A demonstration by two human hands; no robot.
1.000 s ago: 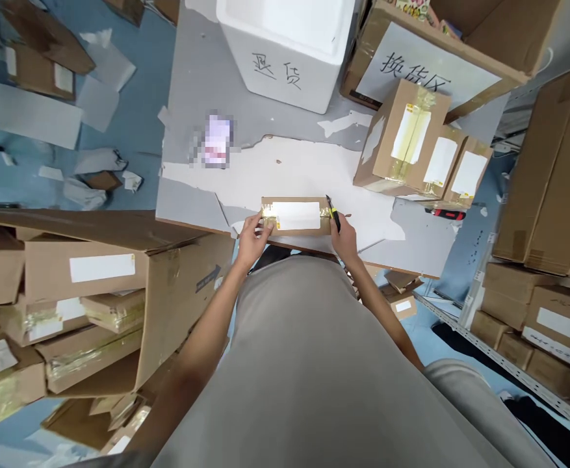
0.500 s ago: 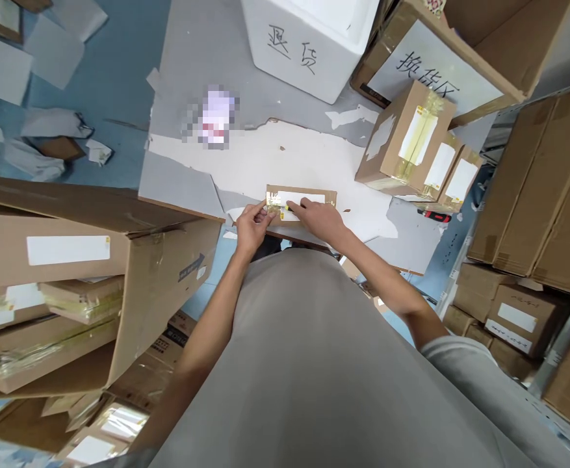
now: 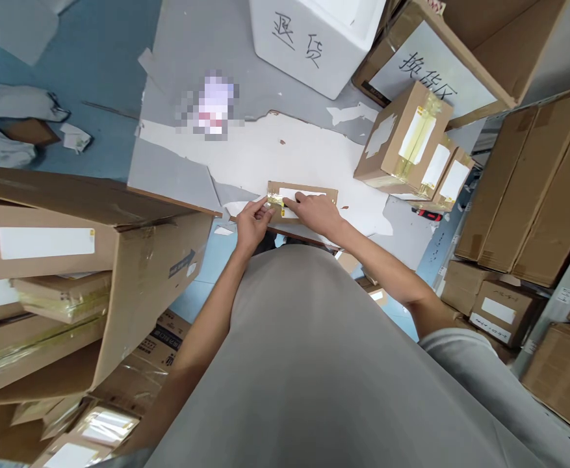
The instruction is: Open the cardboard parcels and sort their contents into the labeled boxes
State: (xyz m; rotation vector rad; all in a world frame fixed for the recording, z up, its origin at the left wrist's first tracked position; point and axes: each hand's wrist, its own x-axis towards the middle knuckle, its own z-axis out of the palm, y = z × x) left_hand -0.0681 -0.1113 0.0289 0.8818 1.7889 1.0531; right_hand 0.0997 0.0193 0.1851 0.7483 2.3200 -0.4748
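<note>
A small flat cardboard box (image 3: 324,192) with a white label lies near the front edge of the grey and white table (image 3: 177,175). Glossy yellow tape covers its left end. My left hand (image 3: 252,224) pinches that taped left end, fingers closed on the box. My right hand (image 3: 316,213) lies across the top of the box, fingers curled round a black and yellow utility knife. The hand hides most of the knife. Its front end points at the tape close to my left fingers.
A white foam box (image 3: 314,45) with handwriting stands at the table's back. Taped cartons (image 3: 401,140) sit at the right, a red and black tool (image 3: 424,214) beside them. A large open carton (image 3: 158,260) of parcels is at my left. Shelves of cartons (image 3: 533,195) line the right.
My right hand has moved with the knife from the box's right end across its top to the taped left end. My left hand has stayed on the left end.
</note>
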